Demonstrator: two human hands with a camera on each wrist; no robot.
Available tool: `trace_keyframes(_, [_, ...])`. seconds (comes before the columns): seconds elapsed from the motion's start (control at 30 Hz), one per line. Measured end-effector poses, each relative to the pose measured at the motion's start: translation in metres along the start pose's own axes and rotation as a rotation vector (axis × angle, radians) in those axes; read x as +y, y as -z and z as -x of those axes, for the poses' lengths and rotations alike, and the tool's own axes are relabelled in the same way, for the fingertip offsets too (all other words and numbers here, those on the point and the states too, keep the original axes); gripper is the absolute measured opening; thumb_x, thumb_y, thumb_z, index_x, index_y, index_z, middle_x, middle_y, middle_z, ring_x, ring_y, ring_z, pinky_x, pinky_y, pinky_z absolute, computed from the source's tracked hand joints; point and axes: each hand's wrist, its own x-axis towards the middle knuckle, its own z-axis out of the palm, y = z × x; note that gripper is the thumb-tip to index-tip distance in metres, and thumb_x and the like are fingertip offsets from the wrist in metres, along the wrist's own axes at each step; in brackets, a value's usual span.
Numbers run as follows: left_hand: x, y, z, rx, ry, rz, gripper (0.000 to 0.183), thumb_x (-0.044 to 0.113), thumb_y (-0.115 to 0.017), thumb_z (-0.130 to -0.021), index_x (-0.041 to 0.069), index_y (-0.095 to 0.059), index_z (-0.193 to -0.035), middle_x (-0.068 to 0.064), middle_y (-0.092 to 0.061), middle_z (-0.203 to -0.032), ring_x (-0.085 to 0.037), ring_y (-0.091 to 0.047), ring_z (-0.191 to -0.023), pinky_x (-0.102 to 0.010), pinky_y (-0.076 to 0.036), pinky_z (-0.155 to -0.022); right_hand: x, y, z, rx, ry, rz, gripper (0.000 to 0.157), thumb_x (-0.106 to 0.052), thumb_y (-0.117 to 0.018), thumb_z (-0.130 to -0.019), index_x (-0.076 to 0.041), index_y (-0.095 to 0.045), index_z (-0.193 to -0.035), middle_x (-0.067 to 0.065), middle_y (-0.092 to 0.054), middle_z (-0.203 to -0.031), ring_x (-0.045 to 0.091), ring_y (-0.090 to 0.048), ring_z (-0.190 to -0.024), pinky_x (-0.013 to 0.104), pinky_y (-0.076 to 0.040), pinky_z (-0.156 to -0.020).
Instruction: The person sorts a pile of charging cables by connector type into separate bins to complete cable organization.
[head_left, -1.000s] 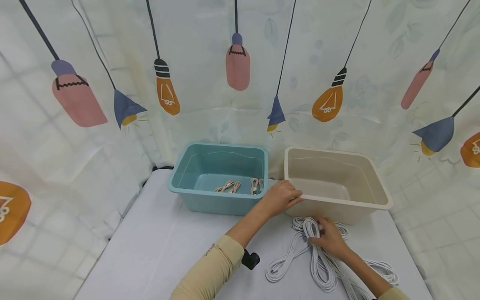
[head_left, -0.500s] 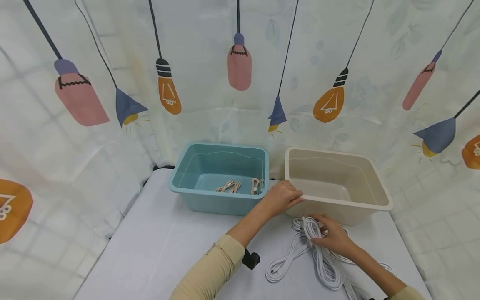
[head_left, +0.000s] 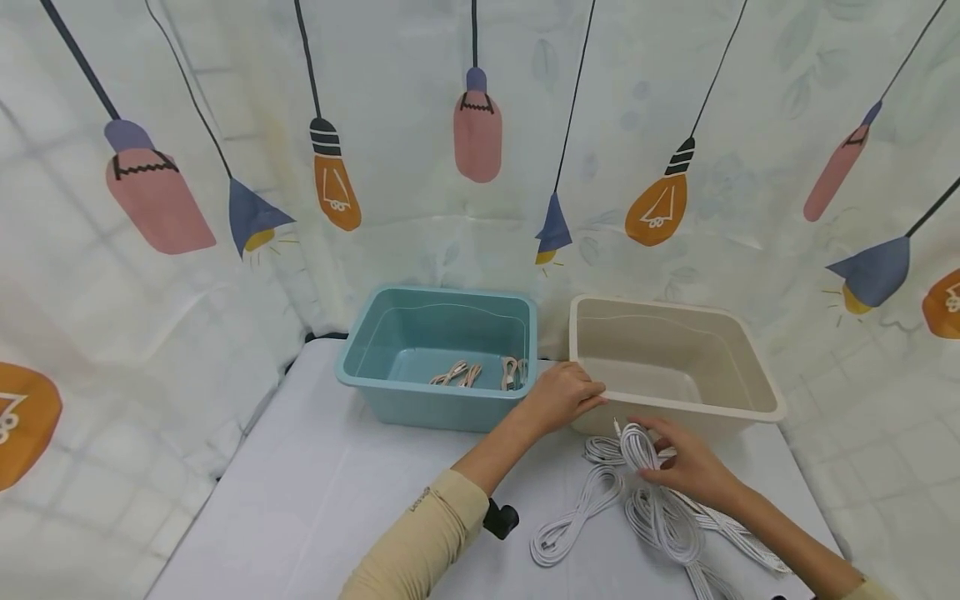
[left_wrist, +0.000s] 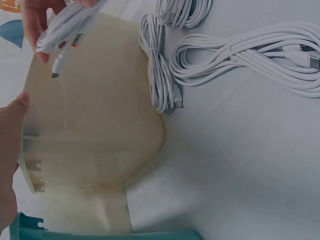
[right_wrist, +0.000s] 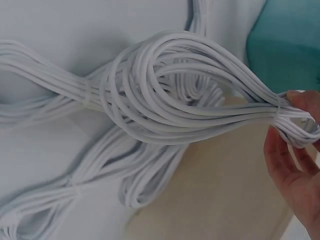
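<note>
At the near left corner of the beige plastic bin [head_left: 690, 406], my left hand [head_left: 561, 398] grips the rim. My right hand [head_left: 693, 468] pinches one end of a coiled white USB cable [right_wrist: 175, 100] just in front of that bin. The cable's wide loop hangs toward the table, and its plug [left_wrist: 58, 66] sticks out free in the left wrist view. Under and around it lie several more coiled white cables [head_left: 573, 518], each gathered at the middle. One loose coil's plug [left_wrist: 178, 98] shows beside the bin in the left wrist view.
Left of the beige bin stands a teal bin [head_left: 438, 406] with several small beige cables [head_left: 469, 375] inside. A black object [head_left: 501, 518] shows by the left forearm. Behind the white-covered table [head_left: 300, 500] hangs a lamp-print curtain [head_left: 420, 167].
My right hand has lifted the white cable off the pile and moved it slightly right and toward the beige bin. My left hand has stayed on the rim.
</note>
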Motion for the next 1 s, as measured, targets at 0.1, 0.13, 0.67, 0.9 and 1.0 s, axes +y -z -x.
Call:
trace_keyframes(0.1, [-0.001,-0.001,0.000,0.019,-0.016,0.009,0.016,0.030,-0.071,-0.102,0.016,-0.077,-0.098,0.004,-0.076,-0.084,-0.012,-0.071,-0.086,-0.030,-0.054,-0.102,-0.007,0.010,-0.001,-0.017,0.000,0.025,0.073,0.003,-0.092,-0.075,0.009,-0.056,-0.138,0.030,-0.063,-0.128,0.010,-0.067,-0.087,0.026,-0.060,-0.061])
trace_keyframes(0.13, [-0.001,-0.001,0.001,0.021,-0.020,0.013,0.016,0.030,-0.070,-0.103,0.016,-0.077,-0.098,0.004,-0.075,-0.084,-0.012,-0.071,-0.085,-0.030,-0.053,-0.102,-0.009,0.013,-0.002,-0.026,-0.002,0.029,0.073,0.003,-0.092,-0.075,0.009,-0.056,-0.139,0.030,-0.062,-0.129,0.010,-0.067,-0.088,0.026,-0.060,-0.061])
trace_keyframes(0.67, [0.000,0.000,0.000,0.031,-0.020,0.017,0.015,0.029,-0.073,-0.101,0.015,-0.079,-0.100,0.003,-0.077,-0.085,-0.013,-0.071,-0.086,-0.031,-0.055,-0.098,-0.036,0.075,-0.026,0.013,0.071,0.172,0.077,0.005,-0.094,-0.070,0.005,-0.058,-0.139,0.027,-0.064,-0.126,0.005,-0.068,-0.085,0.023,-0.059,-0.060])
trace_keyframes(0.9, [0.001,0.001,0.000,0.015,-0.029,-0.035,0.017,0.030,-0.069,-0.104,0.015,-0.077,-0.099,0.003,-0.077,-0.086,-0.013,-0.071,-0.087,-0.030,-0.055,-0.097,-0.043,0.102,-0.041,-0.029,0.057,0.218,0.078,0.005,-0.092,-0.073,0.008,-0.055,-0.142,0.028,-0.064,-0.127,0.010,-0.068,-0.086,0.024,-0.060,-0.062])
trace_keyframes(1.0, [0.003,-0.001,0.001,0.023,-0.044,-0.107,0.018,0.031,-0.068,-0.104,0.016,-0.078,-0.103,0.004,-0.077,-0.092,-0.012,-0.071,-0.093,-0.029,-0.054,-0.100,-0.043,0.111,-0.046,-0.017,0.063,0.264,0.079,0.003,-0.094,-0.072,0.006,-0.057,-0.142,0.027,-0.067,-0.125,0.016,-0.070,-0.084,0.024,-0.060,-0.062])
